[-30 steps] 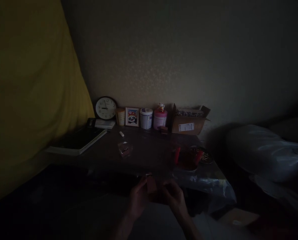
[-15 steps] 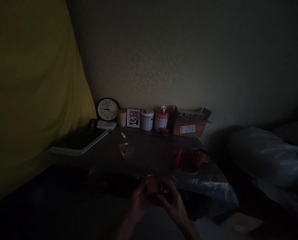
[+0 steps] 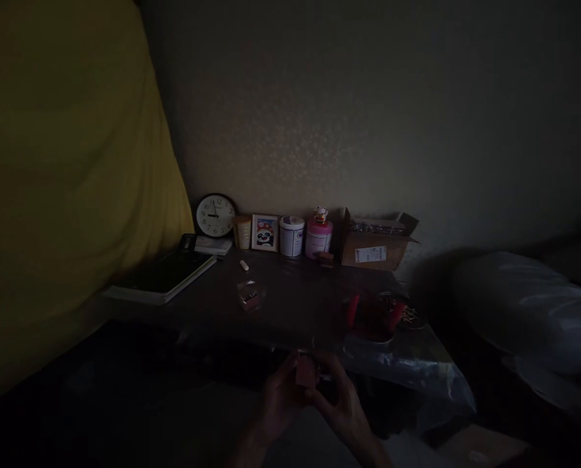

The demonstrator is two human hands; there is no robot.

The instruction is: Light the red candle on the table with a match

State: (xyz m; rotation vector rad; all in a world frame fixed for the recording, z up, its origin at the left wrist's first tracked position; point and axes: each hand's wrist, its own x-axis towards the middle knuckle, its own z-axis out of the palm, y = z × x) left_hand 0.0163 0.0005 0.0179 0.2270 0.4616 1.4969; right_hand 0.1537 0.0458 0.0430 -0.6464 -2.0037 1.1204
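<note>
The scene is very dark. Both hands meet low in the middle, just in front of the dark table's near edge (image 3: 251, 335). My left hand (image 3: 279, 406) and my right hand (image 3: 342, 404) are closed together around a small reddish box-like object (image 3: 304, 372) held upright between the fingers. What kind of object it is stays unclear in the dim light. A small clear packet with something red inside (image 3: 249, 296) lies on the table beyond the hands.
Along the wall stand a clock (image 3: 215, 215), a small panda picture (image 3: 264, 233), two jars (image 3: 291, 235) and an open cardboard box (image 3: 375, 240). A dark book (image 3: 166, 276) lies left, a red item (image 3: 374, 312) right. Yellow cloth (image 3: 66, 195) hangs left; a white bag (image 3: 524, 305) sits right.
My hands have drawn closer together around the small reddish object, and the right fingers now press against it. The view has shifted slightly.
</note>
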